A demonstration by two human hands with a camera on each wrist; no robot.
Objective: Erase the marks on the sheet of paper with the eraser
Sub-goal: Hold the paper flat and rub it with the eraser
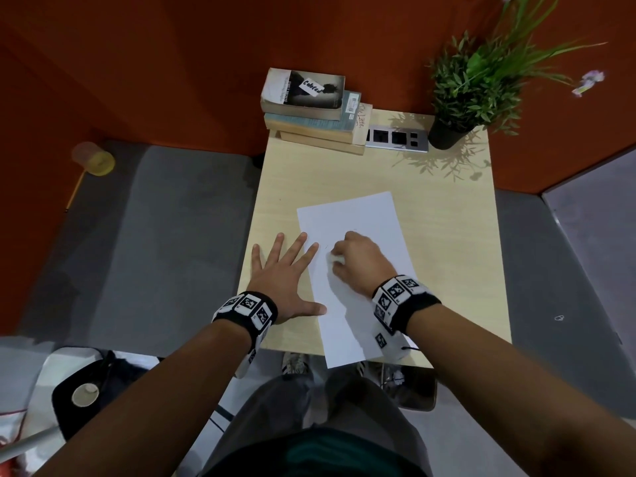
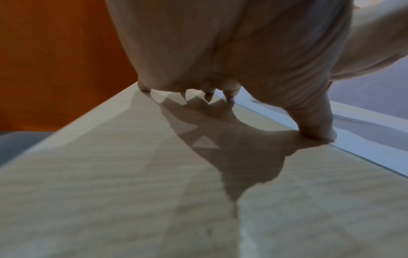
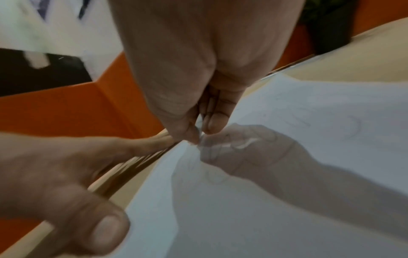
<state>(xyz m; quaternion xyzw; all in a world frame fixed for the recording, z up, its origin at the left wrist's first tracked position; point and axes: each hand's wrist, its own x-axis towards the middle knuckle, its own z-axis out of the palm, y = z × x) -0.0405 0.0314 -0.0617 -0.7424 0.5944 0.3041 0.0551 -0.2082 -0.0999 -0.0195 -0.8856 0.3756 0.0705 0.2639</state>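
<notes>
Rub out the pencil marks while you pin the sheet flat.
Your right hand (image 1: 358,261) pinches the eraser (image 1: 335,259) on the sheet of paper (image 1: 347,215), which lies on the table (image 1: 447,218); your left hand (image 1: 282,273) lies spread, fingers straight, across its left edge; press there and rub in short strokes; only the right wrist view shows the faint marks (image 3: 353,129) beyond your fingertips.

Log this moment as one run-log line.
left hand flat, pins sheet of paper edge | right hand pinches eraser on paper | faint marks remain
</notes>
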